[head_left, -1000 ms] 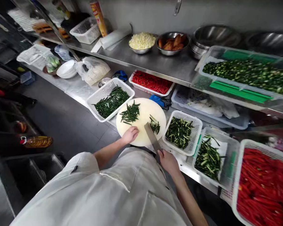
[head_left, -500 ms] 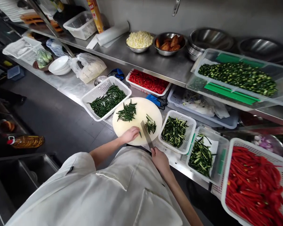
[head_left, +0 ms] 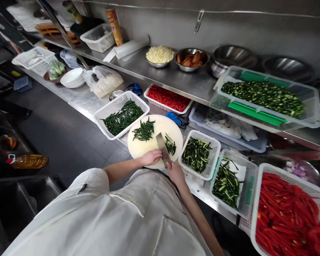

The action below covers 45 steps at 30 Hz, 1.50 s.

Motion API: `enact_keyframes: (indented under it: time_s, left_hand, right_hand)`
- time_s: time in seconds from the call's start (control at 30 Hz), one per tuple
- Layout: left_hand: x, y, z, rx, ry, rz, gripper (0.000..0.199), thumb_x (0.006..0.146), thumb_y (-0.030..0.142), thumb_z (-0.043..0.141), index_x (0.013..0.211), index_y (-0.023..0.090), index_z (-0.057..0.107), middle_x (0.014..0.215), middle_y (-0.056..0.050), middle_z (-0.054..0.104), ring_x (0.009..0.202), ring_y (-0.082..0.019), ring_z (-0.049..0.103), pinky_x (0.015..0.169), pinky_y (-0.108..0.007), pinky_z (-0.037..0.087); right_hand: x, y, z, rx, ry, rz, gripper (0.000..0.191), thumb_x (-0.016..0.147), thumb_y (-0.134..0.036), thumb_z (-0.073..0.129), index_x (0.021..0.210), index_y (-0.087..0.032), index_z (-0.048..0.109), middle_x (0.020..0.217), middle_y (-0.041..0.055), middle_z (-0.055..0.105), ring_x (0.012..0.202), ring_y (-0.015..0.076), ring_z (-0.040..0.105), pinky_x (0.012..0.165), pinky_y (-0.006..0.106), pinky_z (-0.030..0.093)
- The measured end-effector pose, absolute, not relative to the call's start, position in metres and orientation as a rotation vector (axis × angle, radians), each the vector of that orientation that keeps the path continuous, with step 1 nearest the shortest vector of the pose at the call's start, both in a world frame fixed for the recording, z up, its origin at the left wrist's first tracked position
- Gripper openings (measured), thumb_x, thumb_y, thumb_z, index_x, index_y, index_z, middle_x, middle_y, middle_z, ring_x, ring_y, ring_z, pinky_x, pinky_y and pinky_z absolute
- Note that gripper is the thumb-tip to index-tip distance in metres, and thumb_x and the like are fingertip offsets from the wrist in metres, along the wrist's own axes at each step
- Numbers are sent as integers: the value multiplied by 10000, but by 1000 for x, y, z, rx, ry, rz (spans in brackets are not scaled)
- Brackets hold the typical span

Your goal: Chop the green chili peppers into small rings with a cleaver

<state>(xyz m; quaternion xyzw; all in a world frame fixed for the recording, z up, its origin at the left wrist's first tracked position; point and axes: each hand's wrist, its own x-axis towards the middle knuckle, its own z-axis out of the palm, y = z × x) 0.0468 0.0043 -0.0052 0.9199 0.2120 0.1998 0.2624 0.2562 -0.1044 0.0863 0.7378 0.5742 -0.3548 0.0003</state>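
My right hand (head_left: 175, 172) is wrapped round the handle of a cleaver (head_left: 163, 149), whose blade stands over the round white cutting board (head_left: 133, 146). At the board's near edge my left hand (head_left: 151, 157) is closed, its fingertips close beside the blade; what they hold is hidden. Whole green peppers (head_left: 144, 130) lie in a pile at the board's far left. Cut green pepper pieces (head_left: 170, 145) lie right of the blade. A white basket of green peppers (head_left: 122, 118) is left of the board, and a basket of cut peppers (head_left: 196, 154) is right of it.
Farther right are a clear tub of cut peppers (head_left: 226, 183) and a basket of red peppers (head_left: 288, 213). Behind the board sit a tray of red strips (head_left: 168, 98) and a blue cloth (head_left: 174, 118). A steel shelf (head_left: 186, 83) carrying bowls and a clear bin (head_left: 264, 96) overhangs the counter.
My left hand has moved right, nearer the blade, and its fingers have closed. A green piece seen at its fingertips is now hidden. The cleaver has shifted slightly left, and the view has tilted up a little.
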Motion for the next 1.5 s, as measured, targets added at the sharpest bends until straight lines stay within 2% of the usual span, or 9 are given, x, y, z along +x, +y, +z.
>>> enact_keyframes:
  time_s: [0.1, 0.3, 0.47, 0.63, 0.87, 1.1, 1.23, 1.4, 1.5]
  left_hand:
    - [31, 11, 2, 2493, 658, 574, 279, 1084, 267, 503, 1276, 217, 699, 1246, -125, 703, 1199, -240, 665, 1076, -417, 586]
    - [-29, 32, 5, 2368, 1487, 795, 358, 1065, 270, 531, 1398, 161, 602, 1349, -186, 604, 1318, -321, 586, 1156, -547, 536]
    - [-27, 22, -3, 2484, 1220, 606, 322, 1089, 270, 479, 1347, 201, 659, 1266, -145, 650, 1254, -286, 624, 1118, -503, 569]
    - [23, -3, -8, 2515, 835, 599, 350, 1107, 300, 468, 1389, 191, 646, 1359, -158, 639, 1314, -264, 608, 1125, -454, 573]
    - [47, -5, -11, 2468, 701, 582, 318, 1115, 304, 451, 1298, 202, 691, 1268, -148, 700, 1230, -257, 653, 1095, -456, 578]
    - [49, -5, -6, 2436, 710, 592, 302, 1115, 284, 444, 1233, 181, 703, 1250, -145, 703, 1217, -243, 652, 1089, -429, 580]
    - [35, 4, 1, 2441, 637, 573, 280, 1107, 286, 466, 1237, 197, 698, 1238, -133, 707, 1197, -231, 660, 1058, -401, 592]
    - [-18, 36, 6, 2371, 1235, 829, 268, 1082, 271, 500, 1267, 187, 673, 1265, -146, 674, 1249, -276, 627, 1114, -496, 566]
    - [-40, 49, 4, 2365, 1388, 797, 290, 1064, 270, 535, 1308, 181, 664, 1317, -155, 655, 1280, -292, 620, 1145, -522, 551]
  right_hand:
    - [259, -96, 85, 2393, 1887, -1145, 478, 1160, -420, 340, 1177, -173, 750, 1151, 152, 793, 1067, 256, 729, 840, 280, 433]
    - [286, -149, 77, 2223, 1950, -1321, 398, 1135, -396, 419, 1052, -190, 750, 1073, 128, 802, 1031, 256, 731, 850, 290, 443]
    - [299, -163, 77, 2194, 1847, -1303, 424, 1145, -397, 393, 1046, -179, 742, 1106, 138, 797, 1061, 252, 727, 862, 293, 452]
    - [288, -144, 98, 2163, 1767, -1089, 419, 1156, -401, 369, 1125, -192, 731, 1125, 143, 797, 1067, 269, 734, 866, 313, 441]
    - [293, -149, 122, 2120, 1753, -1009, 399, 1149, -414, 381, 1128, -214, 726, 1089, 144, 799, 1022, 278, 740, 820, 314, 440]
    - [272, -121, 96, 2185, 1807, -1101, 409, 1152, -352, 368, 1205, -159, 725, 1156, 160, 789, 1091, 263, 725, 882, 302, 437]
    - [261, -99, 89, 2255, 1886, -1084, 439, 1163, -375, 358, 1148, -157, 738, 1154, 159, 791, 1079, 253, 724, 869, 288, 433]
    - [274, -134, 86, 2250, 1920, -1212, 409, 1150, -379, 398, 1095, -191, 757, 1126, 122, 805, 1063, 241, 732, 860, 277, 447]
    - [289, -157, 82, 2159, 1903, -1294, 409, 1138, -385, 415, 1035, -196, 763, 1079, 114, 806, 1046, 252, 738, 854, 286, 462]
